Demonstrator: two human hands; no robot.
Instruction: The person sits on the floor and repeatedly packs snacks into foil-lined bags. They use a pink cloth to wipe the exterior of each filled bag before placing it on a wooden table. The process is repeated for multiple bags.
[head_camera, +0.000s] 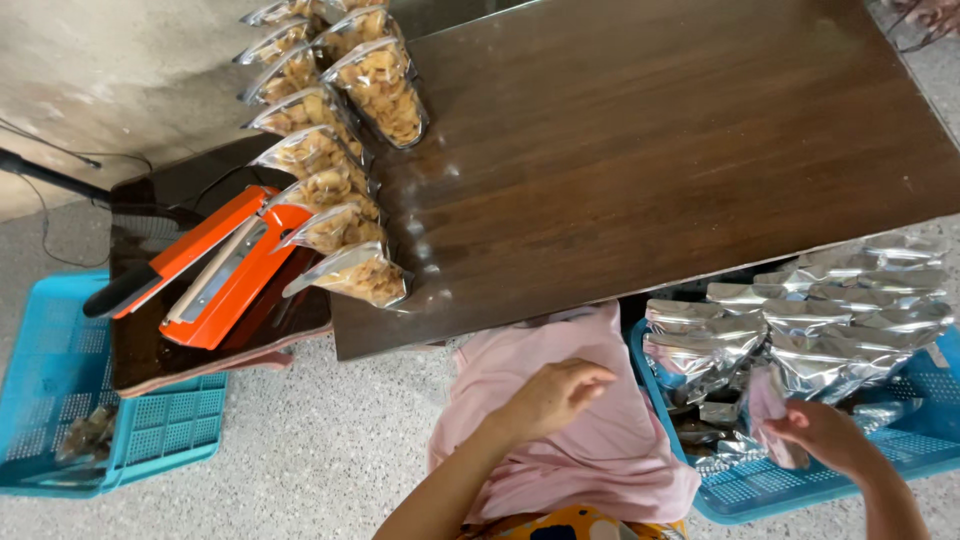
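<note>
My right hand (825, 432) reaches into the blue basket (760, 495) at the lower right and grips a silver foil pouch (768, 400) at the edge of the pile. Many more silver pouches (830, 310) are heaped in that basket. In front of my pink shirt, my left hand (553, 395) hovers with fingers loosely curled, holding nothing. A row of clear pouches filled with snacks (340, 200) stands along the left end of the dark wooden table (650, 150).
An orange heat sealer (225, 265) sits on a small dark side table (150, 350) at the left. Below it stands another blue basket (60, 400). Cables run across the floor at the far left.
</note>
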